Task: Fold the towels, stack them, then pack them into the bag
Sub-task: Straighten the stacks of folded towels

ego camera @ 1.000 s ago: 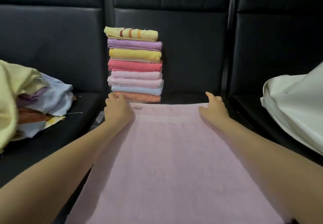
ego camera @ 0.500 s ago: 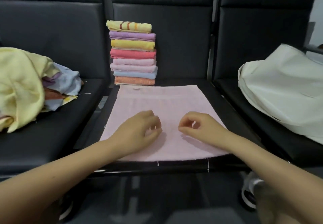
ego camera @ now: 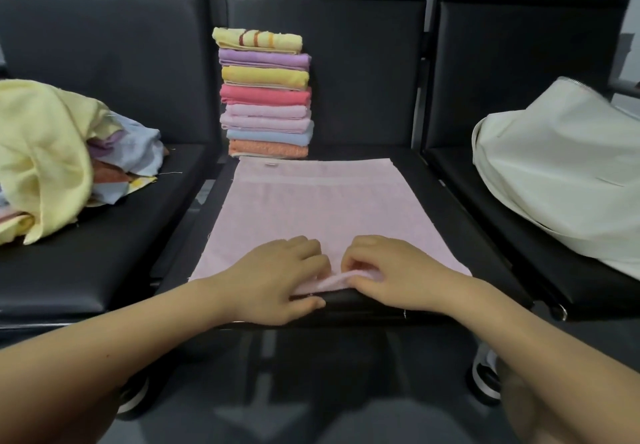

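Pink towel (ego camera: 317, 208) lying flat on middle seat (ego camera: 450, 201), near edge bunching at seat front. My left hand (ego camera: 277, 280) and right hand (ego camera: 394, 273) both pinching that near edge, fingers curling round raised fold. Folded stack (ego camera: 266, 93) standing just behind towel against backrest. Unfolded pile (ego camera: 52, 152) sitting on left seat. White bag (ego camera: 561, 173) resting on right seat.

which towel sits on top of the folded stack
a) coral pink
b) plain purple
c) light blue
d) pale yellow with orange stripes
d: the top of the folded stack is a pale yellow striped towel, with the purple one directly under it.
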A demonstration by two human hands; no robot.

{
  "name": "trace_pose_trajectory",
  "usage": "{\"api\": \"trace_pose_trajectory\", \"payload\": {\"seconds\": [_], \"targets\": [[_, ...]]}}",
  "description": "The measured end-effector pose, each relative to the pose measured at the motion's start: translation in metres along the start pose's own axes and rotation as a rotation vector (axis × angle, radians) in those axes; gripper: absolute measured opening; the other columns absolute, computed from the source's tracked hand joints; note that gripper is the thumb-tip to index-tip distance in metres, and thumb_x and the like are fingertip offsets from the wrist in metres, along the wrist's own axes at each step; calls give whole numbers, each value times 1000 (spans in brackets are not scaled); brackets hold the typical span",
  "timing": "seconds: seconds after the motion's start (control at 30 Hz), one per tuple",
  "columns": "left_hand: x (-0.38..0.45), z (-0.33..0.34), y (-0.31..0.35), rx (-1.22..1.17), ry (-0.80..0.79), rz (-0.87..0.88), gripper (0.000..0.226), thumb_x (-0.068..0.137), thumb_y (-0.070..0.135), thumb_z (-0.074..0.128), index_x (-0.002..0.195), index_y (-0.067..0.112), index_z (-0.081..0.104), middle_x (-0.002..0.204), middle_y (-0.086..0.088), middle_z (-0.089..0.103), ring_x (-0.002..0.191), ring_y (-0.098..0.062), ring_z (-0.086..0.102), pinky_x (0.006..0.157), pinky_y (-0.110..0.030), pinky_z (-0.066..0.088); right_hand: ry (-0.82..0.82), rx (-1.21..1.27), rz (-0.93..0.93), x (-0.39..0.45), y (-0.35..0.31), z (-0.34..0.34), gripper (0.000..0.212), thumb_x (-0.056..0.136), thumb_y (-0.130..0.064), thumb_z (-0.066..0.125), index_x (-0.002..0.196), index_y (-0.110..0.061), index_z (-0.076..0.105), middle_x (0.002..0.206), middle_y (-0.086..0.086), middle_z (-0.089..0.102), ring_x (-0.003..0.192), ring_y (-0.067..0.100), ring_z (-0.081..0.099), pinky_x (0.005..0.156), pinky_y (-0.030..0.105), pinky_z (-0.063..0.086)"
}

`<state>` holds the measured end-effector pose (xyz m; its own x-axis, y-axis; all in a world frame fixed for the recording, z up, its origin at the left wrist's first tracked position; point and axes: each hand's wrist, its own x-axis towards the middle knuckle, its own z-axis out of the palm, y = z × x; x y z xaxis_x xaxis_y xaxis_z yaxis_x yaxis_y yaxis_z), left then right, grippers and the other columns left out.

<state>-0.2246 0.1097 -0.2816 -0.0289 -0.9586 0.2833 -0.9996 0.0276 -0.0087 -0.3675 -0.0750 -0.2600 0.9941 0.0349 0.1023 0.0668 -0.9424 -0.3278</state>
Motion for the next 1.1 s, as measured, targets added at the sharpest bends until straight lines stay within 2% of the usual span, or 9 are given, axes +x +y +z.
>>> {"api": "trace_pose_trajectory", "payload": {"seconds": [0.17,0.3,0.43,0.53,0.63,0.7,0.8,0.9,1.1], "targets": [[15,-6,-2,-78,61,-235,32,92,47,27,103,22,44,91,3,59,82,-21,55,63,-32,33,25,-65,42,7,2,-2,17,92,-45,56,96,-28,55,92,-15,54,86,6,50,75,28,45],[32,-17,-16,5,75,-332,28,100,42,41,113,19,47,91,-1,65,84,-26,58,64,-32,31,25,-178,174,17,10,-13,11,94,-22,51,98,-15,58,101,-2,59,99,23,55,81,36,43],[32,-29,-40,141,-18,-387,34,94,54,48,79,24,49,70,6,53,67,-15,45,53,-26,26,132,-164,347,19,30,-30,36,94,-12,44,124,-21,61,123,0,63,105,25,57,85,32,45],[22,-33,-58,110,-43,-480,43,93,48,53,61,22,40,61,6,44,60,-10,42,53,-25,26,247,-44,438,20,45,-39,32,93,-10,44,112,-18,69,109,0,66,81,20,55,75,30,44],[5,-36,-72,-67,3,-565,39,85,51,43,63,19,48,65,6,48,70,-19,50,61,-32,32,396,207,516,17,55,-46,28,91,-13,50,65,-7,57,69,10,54,69,21,48,59,22,38],[-5,-39,-73,-259,81,-637,44,80,50,38,71,11,55,68,4,53,70,-18,50,64,-34,37,509,453,571,12,61,-47,29,90,-22,54,75,3,61,78,23,57,72,20,50,67,28,44],[-15,-41,-65,-502,183,-713,53,81,48,39,85,-2,57,76,-2,56,73,-14,48,69,-30,39,556,692,606,2,63,-44,23,91,-20,58,103,-4,71,101,18,69,95,27,64,89,43,50],[-22,-42,-55,-573,178,-697,59,83,51,41,92,-4,58,82,-12,60,76,-12,49,71,-29,39,505,683,629,-3,62,-34,23,91,-18,57,94,1,68,88,10,65,85,24,58,75,35,43],[-28,-48,-60,-477,108,-678,23,98,24,51,80,15,62,75,2,60,70,-13,54,67,-33,45,445,560,577,-19,60,-27,32,90,-24,58,92,7,62,80,10,59,76,17,52,69,32,36]]}}
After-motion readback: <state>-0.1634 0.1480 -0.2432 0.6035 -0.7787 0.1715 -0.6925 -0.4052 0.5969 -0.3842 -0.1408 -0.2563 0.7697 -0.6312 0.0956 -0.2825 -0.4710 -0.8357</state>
